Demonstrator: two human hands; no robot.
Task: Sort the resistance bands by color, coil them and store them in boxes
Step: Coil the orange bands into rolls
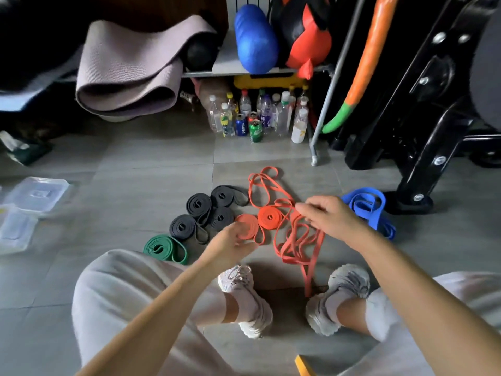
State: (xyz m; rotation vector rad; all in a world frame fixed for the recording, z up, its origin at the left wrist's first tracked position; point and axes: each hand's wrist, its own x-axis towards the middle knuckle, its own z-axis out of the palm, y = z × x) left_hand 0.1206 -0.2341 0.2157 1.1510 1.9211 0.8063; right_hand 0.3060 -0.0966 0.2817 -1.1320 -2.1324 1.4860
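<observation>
- Sitting on the grey tile floor (151, 164) with your legs apart, you have the bands laid out in front of your feet. At the far left, well apart from them, lie the clear boxes (35, 194); no band can be seen in them.
- Next comes a green coil (165, 248), lying flat and nearest to you. Four black coils (199, 204) cluster just beyond it, with their tail ends loose.
- Your left hand (233, 242) reaches forward, palm down, onto the near edge of an orange coil (248, 226). Its fingers (237, 234) are bent onto the coil but blurred, so you cannot tell whether they grip it or only press on it.
- A second orange coil (269, 217) lies touching the first.
- Your right hand (325, 215) hangs just above the floor with the wrist bent. Thumb and forefinger pinch a strand of the loose orange bands (295, 240), which sprawl in a tangle from beyond the coils back to your right shoe (344, 283).
- The step in hand looks like freeing one orange band so it can be coiled. Lift the pinched strand slowly and trace it to a single loop before pulling. Let the left hand weigh down the finished coil so it does not spring open.
- At the far right, the blue bands (368, 210) lie heaped and uncoiled.
</observation>
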